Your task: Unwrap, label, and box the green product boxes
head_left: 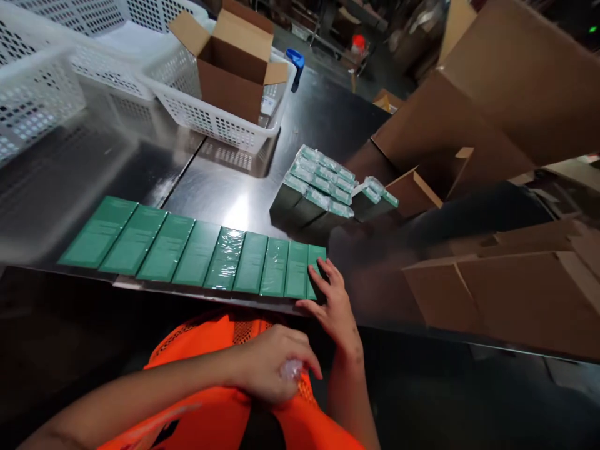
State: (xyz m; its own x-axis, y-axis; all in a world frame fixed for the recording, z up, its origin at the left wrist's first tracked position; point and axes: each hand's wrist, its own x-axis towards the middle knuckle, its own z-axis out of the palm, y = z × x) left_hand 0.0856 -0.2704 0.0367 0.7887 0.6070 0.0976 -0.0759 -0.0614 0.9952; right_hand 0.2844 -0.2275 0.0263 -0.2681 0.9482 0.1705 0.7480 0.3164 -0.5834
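Note:
A row of green boxes (197, 253), some with shiny film over them, lies side by side along the front edge of the metal table. My right hand (332, 303) rests at the row's right end, its fingers spread and touching the last green box (315, 269). Below the table edge, in front of the orange vest (201, 406), my left hand (276, 362) is closed around a small piece of clear crumpled plastic (291, 369). How far the plastic extends inside the fingers is hidden.
Behind the row stand stacked film-wrapped boxes (319, 181), with a smaller group (372, 194) beside them. Open cardboard cartons (469, 106) fill the right side. At the upper left are white perforated baskets (210, 125), one holding an open carton (229, 81). A blue object (295, 65) lies beyond.

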